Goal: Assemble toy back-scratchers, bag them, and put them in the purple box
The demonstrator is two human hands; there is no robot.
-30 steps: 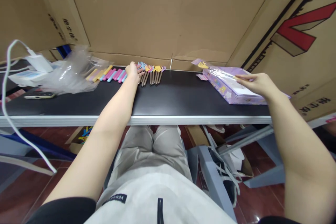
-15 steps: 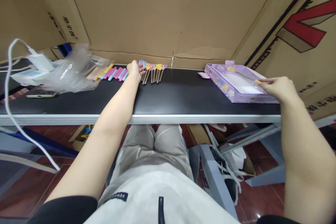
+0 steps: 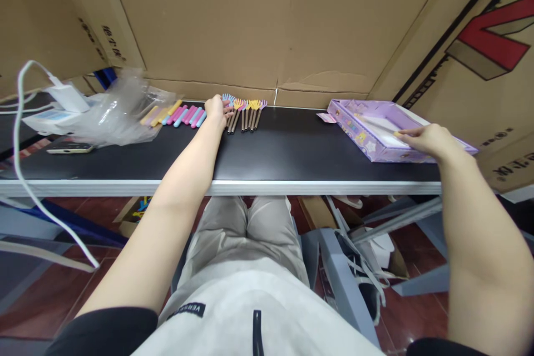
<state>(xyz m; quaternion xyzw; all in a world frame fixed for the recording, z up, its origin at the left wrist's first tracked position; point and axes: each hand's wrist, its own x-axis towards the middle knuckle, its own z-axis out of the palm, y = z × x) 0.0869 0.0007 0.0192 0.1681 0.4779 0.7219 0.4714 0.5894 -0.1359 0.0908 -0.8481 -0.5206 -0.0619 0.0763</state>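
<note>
My right hand [image 3: 431, 139] pinches the yellow end of a back scratcher over the purple box [image 3: 381, 154]; its thin rod and yellow claw head [image 3: 357, 116] reach left, low inside the box. Over at the left, my left hand [image 3: 217, 109] rests at the end of a row of back scratchers [image 3: 249, 117] with blue, yellow, pink and purple claw heads and metal rods. Its fingers look slightly apart on the nearest ones, partly hidden by the hand. Beside that wrist lie several yellow, pink and blue handles [image 3: 183, 115].
Clear plastic bags [image 3: 117, 117], a phone [image 3: 70, 148] and a white charger with a cable [image 3: 69, 98] occupy the left of the black table [image 3: 287, 150]. Cardboard walls [image 3: 250, 22] stand behind. A small pink card [image 3: 326, 118] lies by the box's left side.
My right hand has moved slightly left and lower, bringing the back scratcher down into the box. The left hand stays at the row.
</note>
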